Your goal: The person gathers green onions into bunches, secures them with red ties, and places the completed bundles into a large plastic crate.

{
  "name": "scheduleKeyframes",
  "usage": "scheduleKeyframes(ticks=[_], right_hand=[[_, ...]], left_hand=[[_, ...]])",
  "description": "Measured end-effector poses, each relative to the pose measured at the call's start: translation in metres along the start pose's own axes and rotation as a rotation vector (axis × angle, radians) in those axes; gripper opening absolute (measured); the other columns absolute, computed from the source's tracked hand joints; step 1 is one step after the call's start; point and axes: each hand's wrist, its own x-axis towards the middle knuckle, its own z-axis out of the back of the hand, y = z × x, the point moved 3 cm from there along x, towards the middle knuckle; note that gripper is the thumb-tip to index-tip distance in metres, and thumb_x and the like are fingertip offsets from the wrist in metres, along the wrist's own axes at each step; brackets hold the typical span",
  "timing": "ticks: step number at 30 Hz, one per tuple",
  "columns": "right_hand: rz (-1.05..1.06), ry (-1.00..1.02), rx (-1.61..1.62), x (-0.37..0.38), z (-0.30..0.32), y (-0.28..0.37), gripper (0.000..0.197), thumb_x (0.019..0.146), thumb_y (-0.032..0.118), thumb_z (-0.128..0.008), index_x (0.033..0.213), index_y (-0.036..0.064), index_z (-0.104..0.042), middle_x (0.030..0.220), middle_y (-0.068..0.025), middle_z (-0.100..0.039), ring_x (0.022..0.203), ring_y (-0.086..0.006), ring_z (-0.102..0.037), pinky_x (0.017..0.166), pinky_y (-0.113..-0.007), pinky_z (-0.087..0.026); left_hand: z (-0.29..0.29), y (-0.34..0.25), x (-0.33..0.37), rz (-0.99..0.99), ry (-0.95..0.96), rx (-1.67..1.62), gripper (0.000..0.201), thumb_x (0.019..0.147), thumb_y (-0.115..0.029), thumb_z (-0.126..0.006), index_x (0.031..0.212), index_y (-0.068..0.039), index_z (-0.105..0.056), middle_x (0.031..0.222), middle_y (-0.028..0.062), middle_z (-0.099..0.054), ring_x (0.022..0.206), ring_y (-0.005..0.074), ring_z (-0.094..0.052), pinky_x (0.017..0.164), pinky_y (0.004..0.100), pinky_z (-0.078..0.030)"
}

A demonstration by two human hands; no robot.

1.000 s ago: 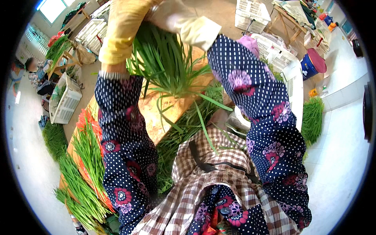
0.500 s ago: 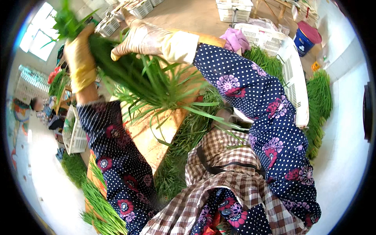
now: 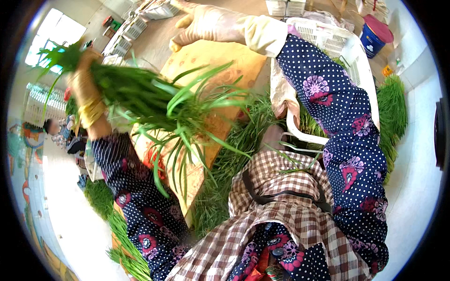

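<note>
And the yellow-gloved left hand is clenched round a thick bunch of long green leaves, the loose ends splaying over the orange-yellow, flat-topped desk! The pale-gloved right hand is free, fingers spread at the desk's far end, near a white perforated plastic crate.

No words or numbers can be read here. The blue bucket with the dark pink cover, at the upper right, carries a pale printed mark on its side, too small to make out; any print on the small orange package below it is also too small to tell.
</note>
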Motion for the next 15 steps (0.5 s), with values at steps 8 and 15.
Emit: scheduleKeyframes(ticks=[8,15], right_hand=[[-0.190,0.057,-0.061,-0.002,-0.010,-0.020,0.104,0.067,0.036,-0.073,0.138,-0.0035,-0.009,0.123,-0.0249,-0.047,0.100,-0.0284,-0.055,0.089,-0.030,-0.041],[-0.213,0.506,0.233,-0.028,-0.086,-0.115,0.075,0.074,0.032,-0.067,0.131,0.0001,-0.030,0.118,-0.0221,-0.050,0.100,-0.0253,-0.056,0.083,-0.034,-0.047]], left_hand=[[-0.043,0.014,0.005,-0.298,0.142,-0.472,0.032,0.077,-0.004,-0.060,0.108,0.003,-0.058,0.081,0.0061,-0.061,0.065,0.0103,-0.056,0.056,0.0230,-0.045],[-0.065,-0.021,-0.016,-0.243,0.170,-0.530,0.040,0.077,-0.006,-0.059,0.114,0.004,-0.052,0.067,0.0032,-0.053,0.059,0.0108,-0.051,0.055,0.0216,-0.042]])
